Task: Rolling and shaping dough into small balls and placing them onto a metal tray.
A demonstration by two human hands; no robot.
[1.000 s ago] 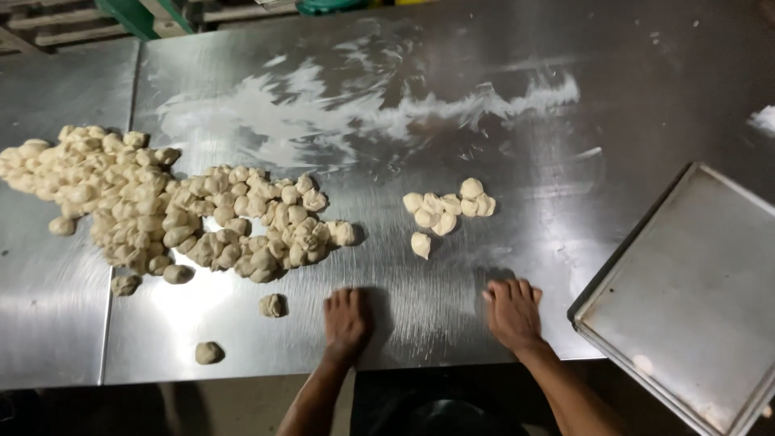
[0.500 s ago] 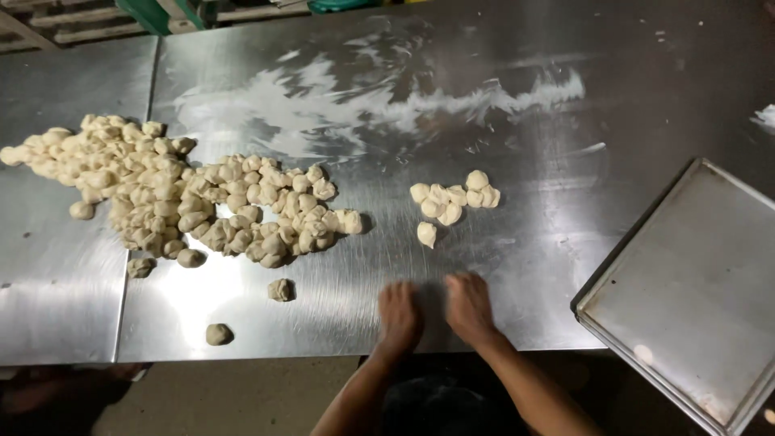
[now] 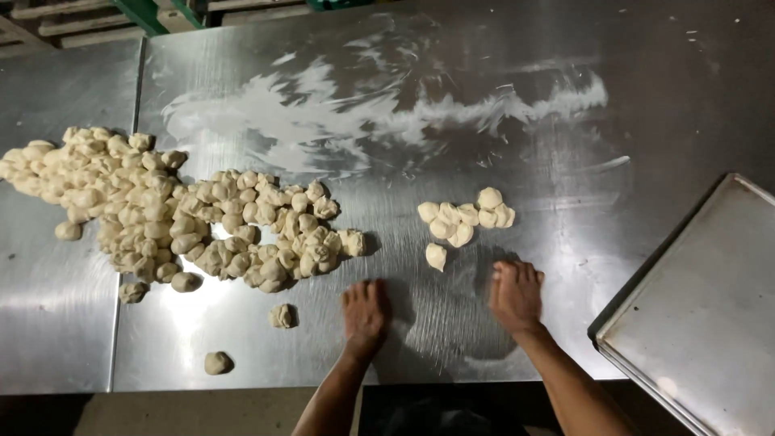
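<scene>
Steel bench point(image 3: 517, 105), wide and bare-metal, with a broad smear of white flour dust across the far half. A seam runs down its left part.

Metal baking tray point(image 3: 710, 323), shallow-rimmed, set at an angle at the right edge of the bench, nothing on it.

Large heap of raw dough pieces point(image 3: 169, 214), left of centre, spread loosely in one layer with some stacked; a few strays lie apart toward the near edge, one point(image 3: 282, 316) just left of the left hand, another point(image 3: 216, 362) closer to the edge.

Small cluster of dough balls point(image 3: 467, 216), smoother and rounder than the heap, sits between the hands and further from the person; one ball point(image 3: 436, 256) lies just off it on the near side.

Left hand point(image 3: 365, 311): palm down, flat on the bench, fingers together. Right hand point(image 3: 517, 292): the same, palm down. Whether either covers a dough piece I cannot tell; nothing shows at the edges of the palms.

Handling, judged from looks: each piece is light, soft and easily dented, likely tacky where not floured. Best taken from above with cupped fingers around the sides, with no pinching; a hard squeeze would deform it. Pieces in the heap may stick to their neighbours.
</scene>
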